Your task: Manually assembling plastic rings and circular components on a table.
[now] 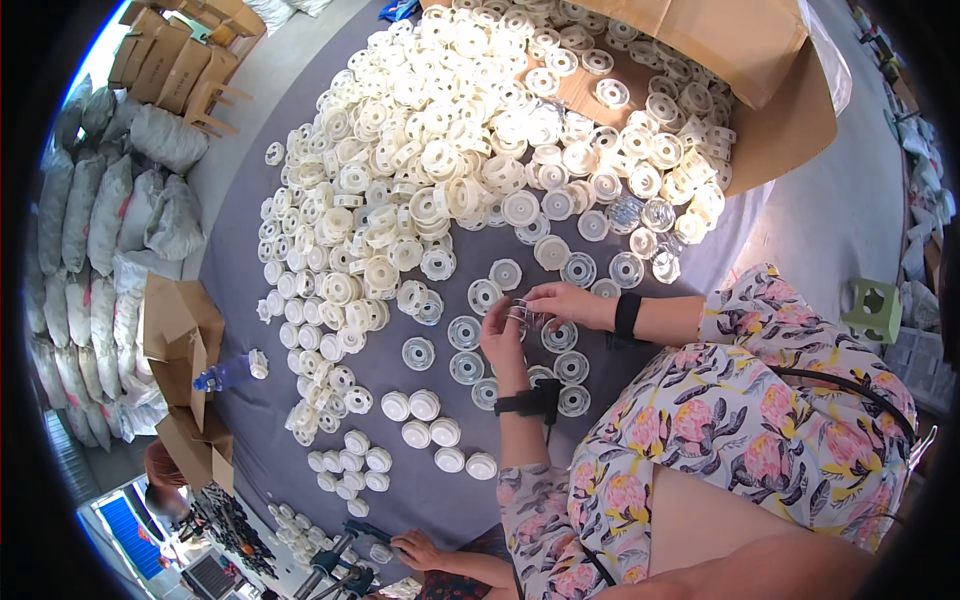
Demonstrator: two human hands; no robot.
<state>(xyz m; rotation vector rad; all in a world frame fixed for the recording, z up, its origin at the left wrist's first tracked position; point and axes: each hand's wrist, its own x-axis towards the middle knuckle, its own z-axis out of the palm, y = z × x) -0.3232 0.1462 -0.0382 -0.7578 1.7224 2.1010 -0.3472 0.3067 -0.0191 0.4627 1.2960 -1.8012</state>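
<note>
Both of my hands meet over the grey cloth near the middle of the view. My left hand [503,335] is closed on one side of a small clear plastic round part [521,314]. From the other side, the fingers of my right hand [565,303] pinch the same part. Its finer shape is partly hidden by the fingers. Around my hands lie several clear ring-shaped discs [466,367] and some white discs [551,252]. A black strap circles each of my wrists.
A big heap of white plastic rings [420,150] covers the table's far side, beside an open cardboard box [700,45]. White round caps [430,420] lie in small groups at the left. Another person's hand [415,548] is at the lower edge, near a dark clamp-like tool [330,565].
</note>
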